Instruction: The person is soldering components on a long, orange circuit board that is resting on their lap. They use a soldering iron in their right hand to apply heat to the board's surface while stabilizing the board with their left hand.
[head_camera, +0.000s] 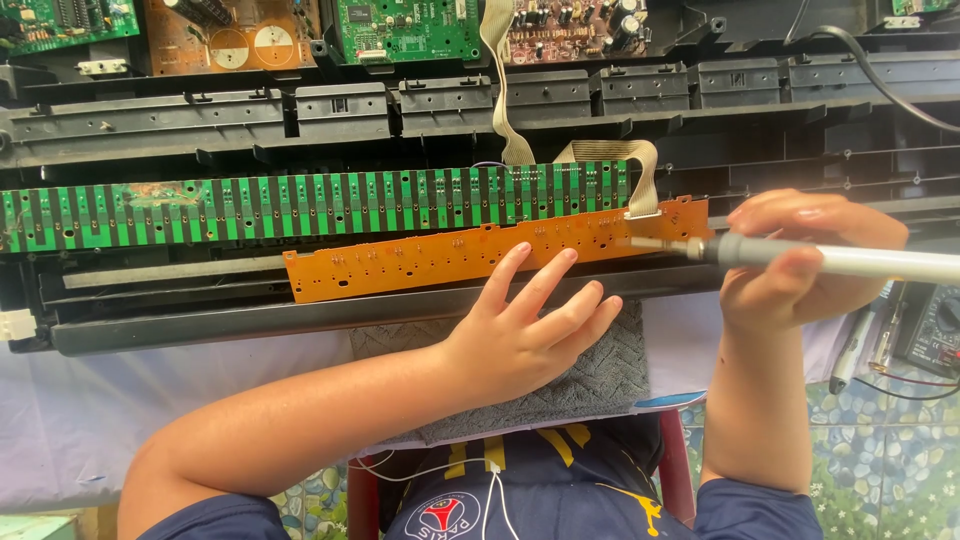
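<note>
Right hand (800, 262) is gripping a soldering tool (830, 258) w/ fingers closed round its grey collar; the tool's long axis is lying nearly horizontal, white handle running off the right edge, metal tip pointing left & touching the right end of the orange circuit strip (480, 258), just below where the flat ribbon cable (625, 165) is joining it. Left hand (530, 330) is open, holding nothing, fingers spread & pointing up-right, fingertips resting on the strip's lower edge. The strip is lying lengthwise left-to-right, slightly tilted up at right, just below a long green contact board (300, 205) running parallel. Both are sitting in an opened black plastic chassis (400, 110) w/ more circuit boards along the top. Chassis is resting on a counter (100, 400) covered w/ pale cloth; a grey towel (610, 375) is hanging at the near edge. A multimeter (935, 325) is sitting at far right.
</note>
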